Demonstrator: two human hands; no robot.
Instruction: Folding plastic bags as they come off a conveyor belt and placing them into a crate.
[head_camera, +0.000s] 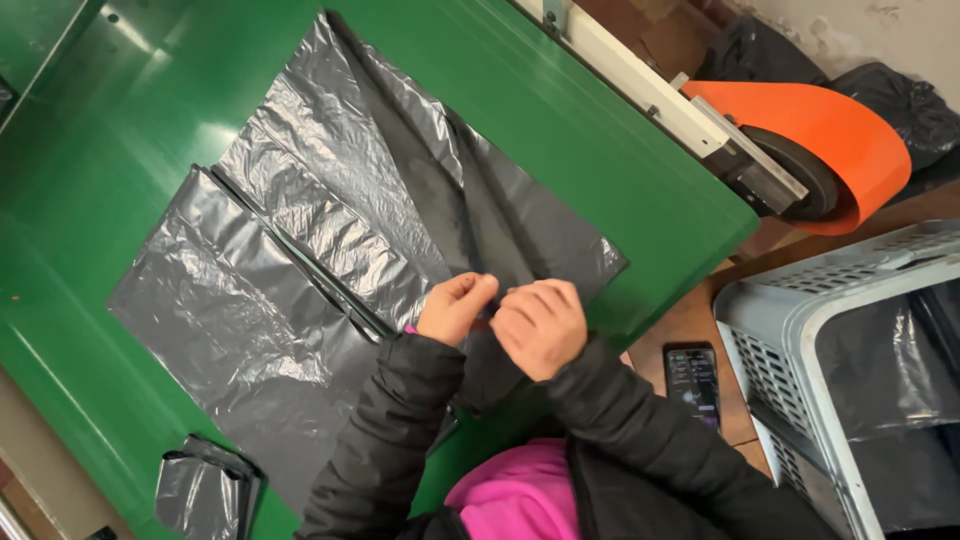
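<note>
Nearest the camera, two dark padded sleeves come up over a pink garment, and the hands meet just beyond them. The left hand is curled, thumb and fingertips pinched on the near edge of the grey plastic bag. The right hand sits touching it on the right, fingers bent over the same edge; it looks to be gripping the film too, though its fingertips are hidden under the knuckles.

The bag lies flat on the green table, spreading away from the hands to the left and beyond them, with long lengthwise creases and a darker folded strip running diagonally from near the left hand outward.

To work this edge well, I judge the pinch should stay small and at the very rim (thin film slips and bunches if grabbed in a fistful), with the two hands pulling apart gently so the layers separate rather than stretch or tear.

Left of the left sleeve, at the near table edge, lies a small crumpled pile of the same grey film. Right of the right hand, off the table, a phone rests on a brown surface, and beside it stands a pale slatted crate lined with dark plastic. Farthest off, beyond and right of the hands, an orange roll sits on a metal bracket.
</note>
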